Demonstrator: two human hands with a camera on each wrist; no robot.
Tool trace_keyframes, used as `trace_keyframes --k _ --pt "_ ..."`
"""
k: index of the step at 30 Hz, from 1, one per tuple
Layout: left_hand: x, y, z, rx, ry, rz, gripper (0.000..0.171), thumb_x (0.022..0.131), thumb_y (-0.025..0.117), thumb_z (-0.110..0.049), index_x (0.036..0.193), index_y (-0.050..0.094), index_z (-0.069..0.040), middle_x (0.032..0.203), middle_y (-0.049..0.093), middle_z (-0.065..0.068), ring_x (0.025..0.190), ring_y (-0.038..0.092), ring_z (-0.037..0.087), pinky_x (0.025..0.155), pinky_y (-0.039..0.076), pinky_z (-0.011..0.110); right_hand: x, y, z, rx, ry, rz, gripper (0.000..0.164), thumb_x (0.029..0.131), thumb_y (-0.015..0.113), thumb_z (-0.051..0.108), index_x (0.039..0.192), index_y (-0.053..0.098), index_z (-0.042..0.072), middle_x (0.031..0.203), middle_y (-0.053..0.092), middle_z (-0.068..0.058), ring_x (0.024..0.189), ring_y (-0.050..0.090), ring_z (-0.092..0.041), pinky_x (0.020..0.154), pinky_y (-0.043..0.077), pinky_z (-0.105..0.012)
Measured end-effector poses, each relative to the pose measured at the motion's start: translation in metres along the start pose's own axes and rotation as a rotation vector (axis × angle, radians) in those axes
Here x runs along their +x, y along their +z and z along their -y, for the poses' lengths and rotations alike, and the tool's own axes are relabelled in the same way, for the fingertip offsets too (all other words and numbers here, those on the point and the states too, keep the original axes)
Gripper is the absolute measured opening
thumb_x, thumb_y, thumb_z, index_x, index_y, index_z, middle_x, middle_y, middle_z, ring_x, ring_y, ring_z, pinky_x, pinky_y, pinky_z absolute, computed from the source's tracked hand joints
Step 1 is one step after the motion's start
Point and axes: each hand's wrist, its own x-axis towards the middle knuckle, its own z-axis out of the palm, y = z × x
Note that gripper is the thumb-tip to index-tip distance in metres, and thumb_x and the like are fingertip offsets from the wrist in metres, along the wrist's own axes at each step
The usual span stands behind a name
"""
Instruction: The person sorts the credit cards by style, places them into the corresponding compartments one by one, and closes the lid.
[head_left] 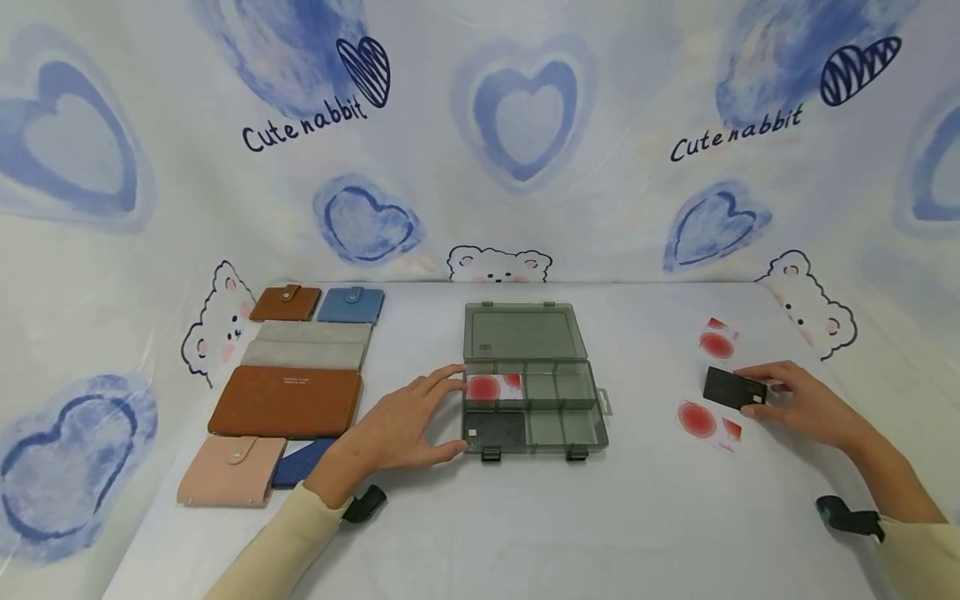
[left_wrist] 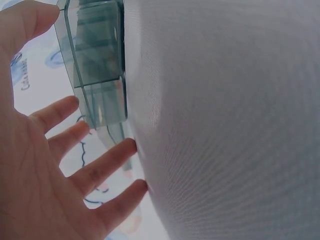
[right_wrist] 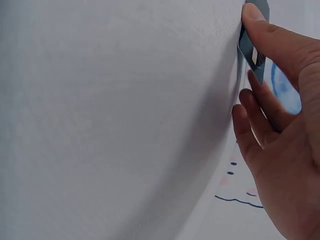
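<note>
A green translucent compartment box (head_left: 564,429) lies with its lid (head_left: 525,332) folded back. One red-and-white card (head_left: 483,387) lies in its upper left compartments, and a black card (head_left: 498,429) with a chip is in the lower left. My left hand (head_left: 397,425) is spread at the box's left side, thumb and fingertips at its edge. At the right my right hand (head_left: 806,404) pinches another black card (head_left: 726,387) by its right end, between thumb and fingers. Two more red-and-white cards, an upper one (head_left: 717,344) and a lower one (head_left: 699,421), lie near it on the table.
Left on the white table (head_left: 600,525) are a small brown wallet (head_left: 285,305), a blue one (head_left: 351,307), a grey folded piece (head_left: 307,346), a long brown wallet (head_left: 285,404), a pink wallet (head_left: 228,473) and a dark blue item (head_left: 300,467) partly behind my left arm.
</note>
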Motion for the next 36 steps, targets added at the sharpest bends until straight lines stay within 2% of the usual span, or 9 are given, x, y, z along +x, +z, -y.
trace_keyframes --k 4,6,8,9,12,15,22,27,36 --pt "0.000 0.000 0.000 0.006 -0.001 -0.003 0.080 0.087 0.065 -0.065 0.151 0.042 -0.024 0.164 0.027 -0.005 0.136 0.049 0.025 0.091 0.053 0.049 -0.002 -0.001 0.002 -0.027 -0.017 -0.035 0.057 0.082 0.086 0.022 0.133 0.063 0.011 0.127 0.059 -0.023 0.117 0.055 -0.025 0.080 0.046 -0.010" --pt "0.000 0.000 0.000 0.009 -0.003 0.000 0.080 0.087 0.064 -0.066 0.151 0.042 -0.024 0.164 0.027 -0.006 0.135 0.050 0.025 0.091 0.053 0.049 -0.003 -0.002 0.004 -0.033 -0.010 -0.062 0.051 0.085 0.084 0.020 0.132 0.065 0.012 0.125 0.062 -0.023 0.109 0.059 -0.037 0.077 0.050 -0.013" --pt "-0.001 0.000 0.000 0.006 -0.006 0.003 0.080 0.087 0.064 -0.066 0.152 0.042 -0.024 0.164 0.027 -0.006 0.135 0.050 0.025 0.092 0.053 0.049 -0.003 -0.001 0.005 -0.017 -0.027 -0.106 0.043 0.088 0.080 0.016 0.129 0.068 0.013 0.121 0.066 -0.020 0.108 0.064 -0.021 0.076 0.051 -0.013" --pt "-0.001 0.001 0.000 0.005 -0.007 0.005 0.080 0.087 0.064 -0.066 0.152 0.042 -0.024 0.164 0.026 -0.006 0.135 0.050 0.025 0.092 0.053 0.049 -0.003 -0.001 0.006 -0.002 -0.034 -0.132 0.038 0.089 0.079 0.014 0.127 0.070 0.015 0.119 0.068 -0.014 0.106 0.064 -0.009 0.076 0.046 -0.006" --pt "-0.001 0.001 0.000 0.005 -0.007 0.005 0.080 0.087 0.063 -0.067 0.152 0.042 -0.024 0.164 0.027 -0.006 0.135 0.050 0.025 0.094 0.052 0.050 -0.002 0.002 0.014 0.059 -0.071 -0.188 0.032 0.092 0.075 0.009 0.123 0.073 0.015 0.113 0.071 0.006 0.100 0.052 0.019 0.079 0.040 0.000" --pt "-0.001 0.001 0.000 0.006 -0.009 0.004 0.080 0.087 0.064 -0.066 0.152 0.042 -0.025 0.164 0.027 -0.006 0.135 0.051 0.026 0.096 0.051 0.051 0.002 0.005 0.031 0.070 -0.090 -0.225 0.031 0.091 0.076 0.008 0.121 0.074 0.015 0.110 0.070 0.013 0.099 0.049 0.024 0.078 0.041 -0.001" --pt "0.000 0.001 0.001 0.008 -0.001 -0.006 0.080 0.087 0.065 -0.065 0.152 0.042 -0.024 0.164 0.027 -0.006 0.134 0.051 0.026 0.097 0.050 0.051 0.016 0.011 0.095 0.047 -0.133 -0.314 0.032 0.089 0.077 0.008 0.120 0.074 0.015 0.110 0.074 -0.012 0.095 0.049 0.026 0.077 0.042 -0.002" --pt "0.000 -0.001 0.001 0.004 -0.001 -0.004 0.080 0.088 0.063 -0.066 0.152 0.042 -0.024 0.164 0.027 -0.006 0.135 0.050 0.026 0.097 0.050 0.052 0.024 0.022 0.143 0.079 -0.129 -0.338 0.032 0.090 0.077 0.011 0.121 0.075 0.022 0.109 0.074 -0.002 0.095 0.053 0.021 0.077 0.042 -0.003" --pt "0.000 -0.001 0.000 -0.009 0.002 -0.001 0.079 0.088 0.065 -0.064 0.152 0.042 -0.024 0.165 0.026 -0.006 0.138 0.047 0.024 0.096 0.051 0.052 0.036 0.057 0.200 0.153 -0.341 -0.323 0.036 0.087 0.079 0.007 0.117 0.074 0.026 0.109 0.074 0.013 0.093 0.070 -0.006 0.080 0.050 -0.013"
